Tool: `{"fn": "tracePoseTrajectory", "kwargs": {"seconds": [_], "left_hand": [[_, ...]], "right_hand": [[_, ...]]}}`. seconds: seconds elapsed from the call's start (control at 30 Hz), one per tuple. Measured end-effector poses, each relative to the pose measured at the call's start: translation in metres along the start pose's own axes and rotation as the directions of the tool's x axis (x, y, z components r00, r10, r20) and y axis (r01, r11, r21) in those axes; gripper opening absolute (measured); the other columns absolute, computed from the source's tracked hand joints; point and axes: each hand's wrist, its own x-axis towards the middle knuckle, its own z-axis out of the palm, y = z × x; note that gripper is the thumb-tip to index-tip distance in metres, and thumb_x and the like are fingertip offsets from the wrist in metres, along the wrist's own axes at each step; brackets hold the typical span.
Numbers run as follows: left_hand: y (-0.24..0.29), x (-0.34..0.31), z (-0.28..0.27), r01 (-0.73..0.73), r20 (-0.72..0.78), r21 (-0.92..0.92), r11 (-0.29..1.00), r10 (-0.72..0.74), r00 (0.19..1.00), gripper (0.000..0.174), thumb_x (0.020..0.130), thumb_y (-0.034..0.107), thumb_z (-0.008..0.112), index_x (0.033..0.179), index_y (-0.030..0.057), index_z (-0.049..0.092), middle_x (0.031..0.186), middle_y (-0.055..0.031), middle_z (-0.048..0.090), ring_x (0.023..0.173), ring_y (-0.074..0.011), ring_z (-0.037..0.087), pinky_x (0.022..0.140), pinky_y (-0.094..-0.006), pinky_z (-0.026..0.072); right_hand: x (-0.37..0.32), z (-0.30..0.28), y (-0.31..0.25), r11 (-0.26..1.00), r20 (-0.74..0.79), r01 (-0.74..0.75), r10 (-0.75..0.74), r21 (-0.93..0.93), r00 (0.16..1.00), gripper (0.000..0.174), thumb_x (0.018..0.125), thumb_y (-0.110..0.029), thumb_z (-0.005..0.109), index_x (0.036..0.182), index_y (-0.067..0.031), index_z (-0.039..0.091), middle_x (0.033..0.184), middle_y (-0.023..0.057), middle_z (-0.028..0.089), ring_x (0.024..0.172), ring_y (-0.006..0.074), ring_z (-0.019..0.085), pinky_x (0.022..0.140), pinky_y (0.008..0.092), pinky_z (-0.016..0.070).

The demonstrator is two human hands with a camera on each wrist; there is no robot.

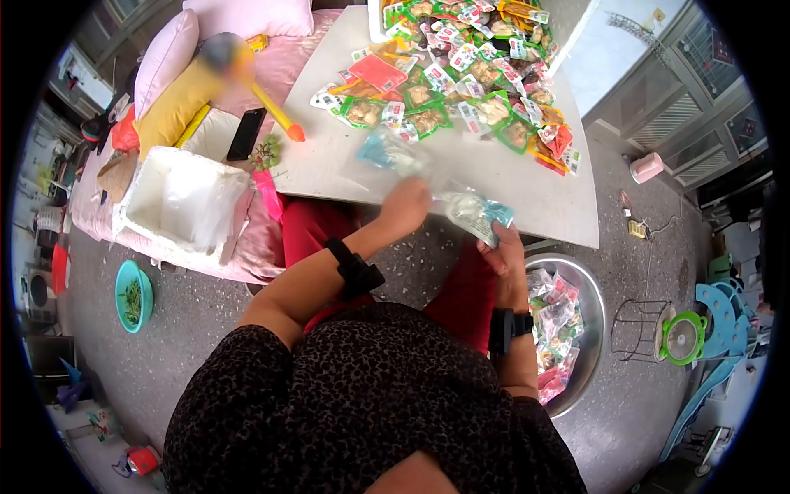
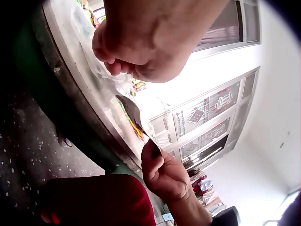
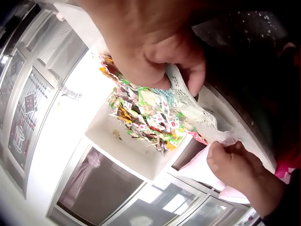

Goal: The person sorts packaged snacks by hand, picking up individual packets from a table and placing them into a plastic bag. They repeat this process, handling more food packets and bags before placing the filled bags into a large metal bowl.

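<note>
My right hand (image 1: 507, 247) pinches one end of a blue-and-white printed plastic packet (image 1: 479, 212) by the table's near edge. In the right wrist view, the thumb and fingers of that hand close on the packet's printed edge. My left hand (image 1: 407, 206), fingers curled, grips the clear plastic at its other end (image 3: 225, 136), so the packet stretches between both hands. A second clear and blue packet (image 1: 387, 152) lies on the white table (image 1: 321, 156) just beyond the left hand. The left wrist view has the left hand (image 2: 143, 42) above and the right hand (image 2: 165, 174) below.
Many colourful food packets (image 1: 428, 95) are heaped at the table's far side, by a white foam box (image 3: 113, 141). A metal basin (image 1: 594, 321) of packets stands on the floor at right. Left are another foam box (image 1: 136, 185), a phone (image 1: 247, 134) and grapes (image 1: 266, 154).
</note>
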Motion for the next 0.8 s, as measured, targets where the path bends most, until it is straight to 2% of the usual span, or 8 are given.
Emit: {"fn": "tracePoseTrajectory", "kwargs": {"seconds": [0.17, 0.27, 0.43, 0.5, 0.57, 0.63, 0.73, 0.8], "left_hand": [[0.02, -0.006, -0.004, -0.021, 0.133, 0.217, 0.976, -0.008, 0.991, 0.013, 0.073, 0.016, 0.042, 0.073, 0.0039, 0.048, 0.074, -0.0143, 0.05, 0.072, -0.0324, 0.048, 0.063, -0.0422, 0.0389], [0.017, -0.007, 0.001, -0.069, 0.086, 0.198, 0.978, 0.053, 0.995, 0.01, 0.072, 0.014, 0.045, 0.068, 0.0045, 0.045, 0.069, -0.0143, 0.047, 0.068, -0.0333, 0.047, 0.058, -0.0432, 0.038], [0.024, -0.006, -0.003, -0.124, 0.039, 0.162, 0.979, 0.119, 0.992, 0.01, 0.071, 0.013, 0.046, 0.067, 0.0046, 0.045, 0.067, -0.0145, 0.047, 0.065, -0.0339, 0.048, 0.055, -0.0433, 0.0381], [0.025, -0.007, -0.003, -0.121, 0.035, 0.128, 0.984, 0.118, 0.992, 0.009, 0.071, 0.013, 0.046, 0.067, 0.0046, 0.045, 0.066, -0.0145, 0.047, 0.064, -0.0339, 0.048, 0.055, -0.0432, 0.0383], [0.024, -0.007, -0.002, -0.096, 0.037, 0.093, 0.991, 0.093, 0.995, 0.009, 0.071, 0.013, 0.046, 0.067, 0.0045, 0.045, 0.066, -0.0147, 0.047, 0.064, -0.0339, 0.048, 0.055, -0.0432, 0.0384], [0.022, -0.009, -0.004, -0.125, 0.022, 0.124, 0.984, 0.123, 0.992, 0.008, 0.071, 0.012, 0.047, 0.068, 0.0046, 0.046, 0.066, -0.0146, 0.047, 0.064, -0.0338, 0.048, 0.055, -0.0428, 0.0386], [0.017, -0.011, 0.0, -0.129, 0.011, 0.112, 0.985, 0.129, 0.992, 0.008, 0.071, 0.012, 0.047, 0.069, 0.0045, 0.046, 0.067, -0.0145, 0.048, 0.064, -0.0336, 0.048, 0.055, -0.0424, 0.039], [0.017, -0.012, 0.003, -0.123, 0.01, 0.097, 0.988, 0.122, 0.992, 0.008, 0.071, 0.012, 0.047, 0.069, 0.0044, 0.046, 0.068, -0.0144, 0.048, 0.065, -0.0334, 0.049, 0.055, -0.0421, 0.0394]], "right_hand": [[0.003, 0.015, 0.015, 0.999, -0.034, 0.036, -0.037, -0.031, 0.999, 0.022, 0.081, -0.007, 0.043, 0.102, -0.0099, 0.047, 0.089, 0.0056, 0.056, 0.071, 0.0184, 0.056, 0.048, 0.029, 0.0473], [0.012, 0.024, 0.023, 0.999, 0.01, 0.013, -0.013, 0.033, 1.0, 0.023, 0.081, -0.008, 0.043, 0.103, -0.0107, 0.046, 0.091, 0.0049, 0.055, 0.073, 0.018, 0.056, 0.05, 0.029, 0.047], [0.032, 0.06, 0.036, 0.988, 0.005, -0.023, 0.024, -0.151, 1.0, 0.023, 0.079, -0.01, 0.044, 0.102, -0.01, 0.046, 0.093, 0.0037, 0.053, 0.077, 0.0157, 0.053, 0.054, 0.0293, 0.0471], [0.04, 0.066, 0.041, 0.679, 0.301, 0.401, -0.268, -0.615, 0.915, 0.021, 0.078, -0.011, 0.045, 0.098, -0.0069, 0.047, 0.085, 0.0044, 0.054, 0.07, 0.0142, 0.053, 0.051, 0.0263, 0.0453], [0.043, 0.07, 0.037, 0.447, 0.346, 0.417, -0.234, -0.791, 0.908, 0.018, 0.077, -0.011, 0.046, 0.094, -0.0038, 0.049, 0.075, 0.0051, 0.054, 0.061, 0.0129, 0.053, 0.048, 0.0238, 0.0428], [0.035, 0.086, 0.013, 0.507, 0.042, 0.055, -0.037, -0.86, 0.998, 0.016, 0.076, -0.01, 0.047, 0.088, -0.0006, 0.049, 0.063, 0.0056, 0.053, 0.052, 0.0117, 0.051, 0.044, 0.0219, 0.0396], [0.035, 0.074, 0.015, 0.447, 0.086, 0.166, -0.193, -0.879, 0.977, 0.013, 0.074, -0.009, 0.046, 0.08, 0.0019, 0.05, 0.052, 0.0054, 0.05, 0.043, 0.0111, 0.047, 0.04, 0.0222, 0.0356], [0.037, 0.076, 0.02, 0.351, 0.164, 0.236, -0.223, -0.906, 0.961, 0.009, 0.073, -0.007, 0.046, 0.075, 0.001, 0.05, 0.058, 0.0094, 0.051, 0.048, 0.0149, 0.05, 0.043, 0.0254, 0.0392]]}}
